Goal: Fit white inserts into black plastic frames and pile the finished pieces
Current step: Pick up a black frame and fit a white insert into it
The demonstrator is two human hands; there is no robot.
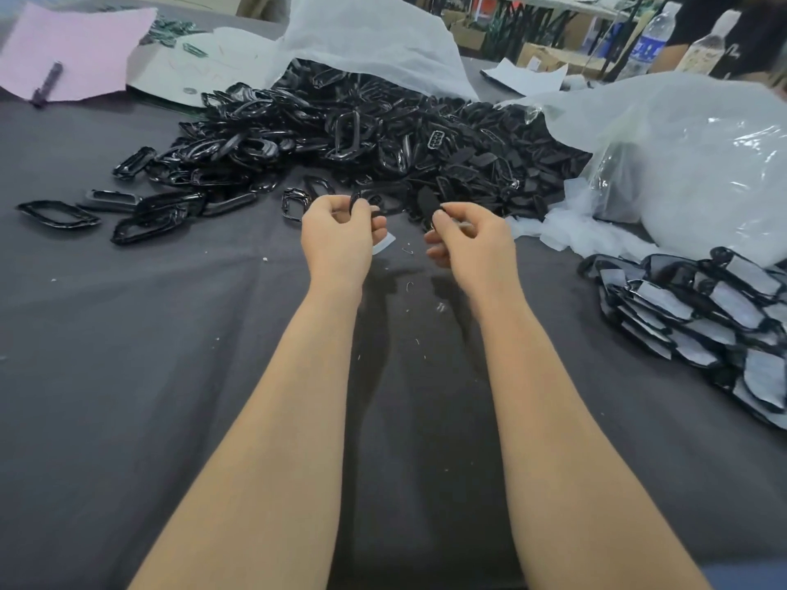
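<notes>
Head view. The work surface is a table covered with a dark grey cloth point(170, 376). Both forearms reach forward over it, and the hands are held above the cloth near its middle, close together but not touching.

The left hand point(340, 236) has its fingers curled inward. A white insert point(383, 243) sticks out from under those fingers and is held by them. A dark part sits at the fingertips; whether it is held or lies on the cloth behind cannot be told.

The right hand point(472, 244) has thumb and forefinger pinched on a flat black piece point(427, 205), which stands up above the fingertips. The other fingers are curled loosely beneath.

A large heap of black frames point(340, 134) lies just beyond the hands, spilling from an open white bag point(370, 31). Loose frames are scattered to the left of the heap.

A pile of finished pieces point(702, 308), black rims with white centres, lies overlapping on the cloth at the right edge. Behind it rests a clear plastic bag point(681, 163).

At far left lies a pink sheet point(85, 44) with a dark pen point(47, 83) on it, beside a white card point(191, 66).

At top right stands a water bottle point(651, 40), next to another person point(732, 31). Small white scraps dot the cloth between the forearms.
</notes>
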